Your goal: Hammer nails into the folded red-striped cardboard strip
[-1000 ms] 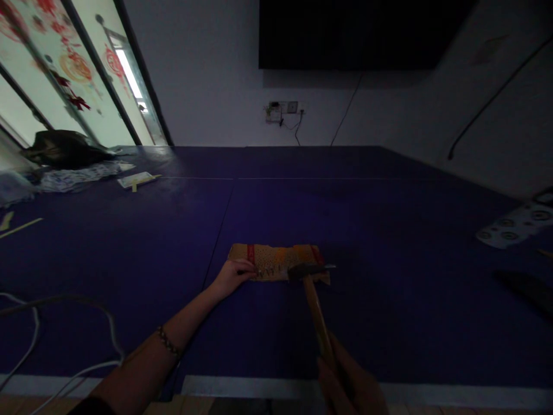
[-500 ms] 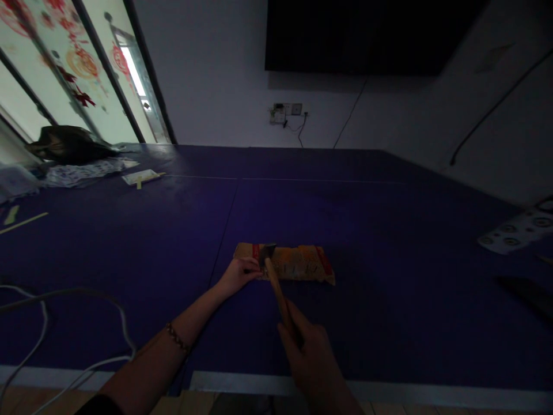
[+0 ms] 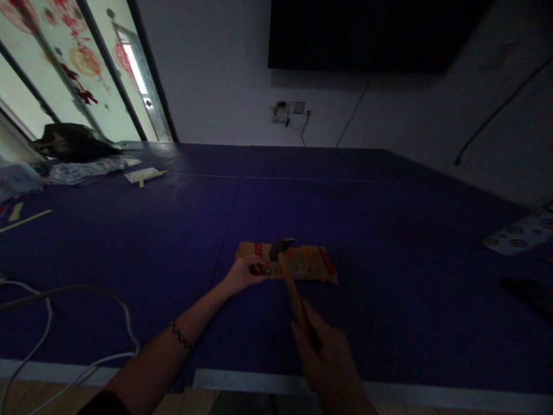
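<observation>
A brown, flat oblong package [image 3: 309,263] with red bands lies on the purple table. Several short, thin, dark nail-like pieces stand in a row along it. At its left part, my left hand [image 3: 246,273] rests with thumb and fingers pinched together around what looks like a small nail, mostly hidden by the fingertips. My right hand [image 3: 326,346] is wrapped round the wooden handle of a hammer [image 3: 288,276]. The dark hammer head is over the package, just right of my left fingertips and apart from them.
The purple table [image 3: 367,230] has a pale front edge. White cables [image 3: 90,291] loop at the left front. A dark bag [image 3: 75,141] and papers [image 3: 144,175] lie at the far left. A patterned pale object [image 3: 518,235] and a dark flat object [image 3: 529,294] are at right.
The hammer and my right hand have moved right, so the head is farther from my left fingertips. My left hand keeps its pinch on the package. The view has shifted slightly.
</observation>
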Tool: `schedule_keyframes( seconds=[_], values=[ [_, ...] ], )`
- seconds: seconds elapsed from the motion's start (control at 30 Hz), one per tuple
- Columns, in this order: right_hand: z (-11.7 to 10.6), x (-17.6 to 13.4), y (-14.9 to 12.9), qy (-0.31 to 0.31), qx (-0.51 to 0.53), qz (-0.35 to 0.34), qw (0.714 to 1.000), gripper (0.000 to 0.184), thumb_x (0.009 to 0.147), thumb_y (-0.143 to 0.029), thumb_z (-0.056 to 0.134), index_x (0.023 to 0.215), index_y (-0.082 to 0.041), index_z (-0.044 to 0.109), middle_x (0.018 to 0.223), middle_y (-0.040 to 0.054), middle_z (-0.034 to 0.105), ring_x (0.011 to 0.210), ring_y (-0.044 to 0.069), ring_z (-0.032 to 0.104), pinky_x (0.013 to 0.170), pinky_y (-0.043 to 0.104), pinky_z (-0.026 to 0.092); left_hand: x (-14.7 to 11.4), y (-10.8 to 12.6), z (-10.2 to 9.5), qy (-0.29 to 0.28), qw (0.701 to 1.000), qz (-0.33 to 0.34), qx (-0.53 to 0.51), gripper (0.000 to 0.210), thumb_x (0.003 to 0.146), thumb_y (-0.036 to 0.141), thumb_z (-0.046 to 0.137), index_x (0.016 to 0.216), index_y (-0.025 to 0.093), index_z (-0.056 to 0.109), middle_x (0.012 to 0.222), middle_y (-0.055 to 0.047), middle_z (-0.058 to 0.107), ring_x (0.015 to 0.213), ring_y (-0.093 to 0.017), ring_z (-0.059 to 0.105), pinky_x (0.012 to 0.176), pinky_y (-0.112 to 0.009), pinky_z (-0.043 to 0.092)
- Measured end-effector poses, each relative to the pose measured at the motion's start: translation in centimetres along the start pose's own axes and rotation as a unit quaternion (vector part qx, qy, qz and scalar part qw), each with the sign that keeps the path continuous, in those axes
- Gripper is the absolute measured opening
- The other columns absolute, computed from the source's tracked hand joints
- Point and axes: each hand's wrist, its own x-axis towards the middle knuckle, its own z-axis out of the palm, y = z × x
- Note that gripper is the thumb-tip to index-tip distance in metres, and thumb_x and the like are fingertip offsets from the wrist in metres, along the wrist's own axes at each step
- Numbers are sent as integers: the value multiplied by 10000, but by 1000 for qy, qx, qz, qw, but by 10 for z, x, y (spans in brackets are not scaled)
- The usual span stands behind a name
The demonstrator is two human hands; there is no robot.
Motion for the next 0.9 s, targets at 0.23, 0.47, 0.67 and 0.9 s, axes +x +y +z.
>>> schedule_keyframes(
  seconds=[0.23, 0.47, 0.67, 0.9],
  values=[
    [4, -2, 3, -21, 16, 27, 999, 508, 722, -420, 501, 1142, -144, 575, 469, -2, 561, 392, 140, 494, 373, 234, 401, 3, -5, 7, 11, 999, -1, -43, 114, 639, 258, 693, 664, 148, 678, 820, -43, 627, 731, -137, 569, 667, -236, 457],
    [10, -1, 8, -20, 0, 6, 1000, 498, 734, -418, 492, 1155, -163, 564, 620, 39, 657, 491, 164, 580, 469, 246, 472, 2, -8, 11, 36, 998, -18, -38, 148, 635, 298, 696, 619, 151, 680, 782, -37, 626, 715, -143, 577, 641, -231, 455],
    [17, -1, 17, -46, -67, 4, 997, 492, 777, -400, 445, 1193, -151, 531, 703, 78, 678, 594, 191, 631, 570, 266, 508, 2, -8, 9, 27, 998, -24, -43, 168, 644, 301, 689, 587, 143, 676, 774, -39, 637, 721, -150, 588, 654, -237, 458],
    [18, -4, 13, -55, -65, -36, 996, 484, 784, -374, 458, 1209, -149, 515, 681, 74, 678, 632, 193, 640, 572, 248, 510, 2, -7, 8, 25, 998, -38, -47, 152, 628, 298, 702, 591, 151, 686, 740, -34, 651, 744, -172, 601, 673, -257, 464]
  ],
)
